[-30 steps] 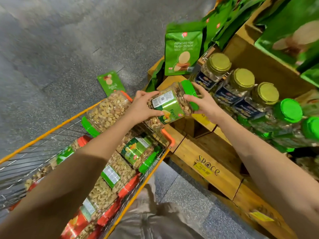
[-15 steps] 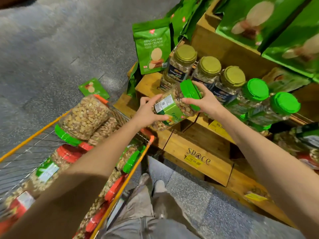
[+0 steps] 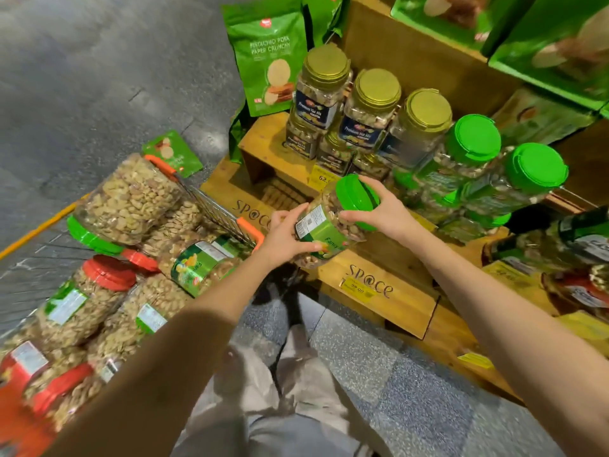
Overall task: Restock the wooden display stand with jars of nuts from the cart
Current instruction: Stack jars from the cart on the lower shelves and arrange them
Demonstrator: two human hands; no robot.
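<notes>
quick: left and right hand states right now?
Left hand: holding the green-lidded jar by its body.
Right hand: holding the same jar at its lid end.

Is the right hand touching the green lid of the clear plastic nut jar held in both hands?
Touching. In the head view the right hand curls its fingers over the rim of the green lid of the clear plastic nut jar.

The jar (image 3: 324, 227) is clear, glossy plastic; its lid (image 3: 357, 199) is smooth green plastic. The display stand (image 3: 400, 303) is matt wood with visible grain. The cart (image 3: 216, 206) is thin metal wire. The pouch (image 3: 267, 57) is glossy green film. The floor (image 3: 389, 367) is speckled, smooth stone.
</notes>
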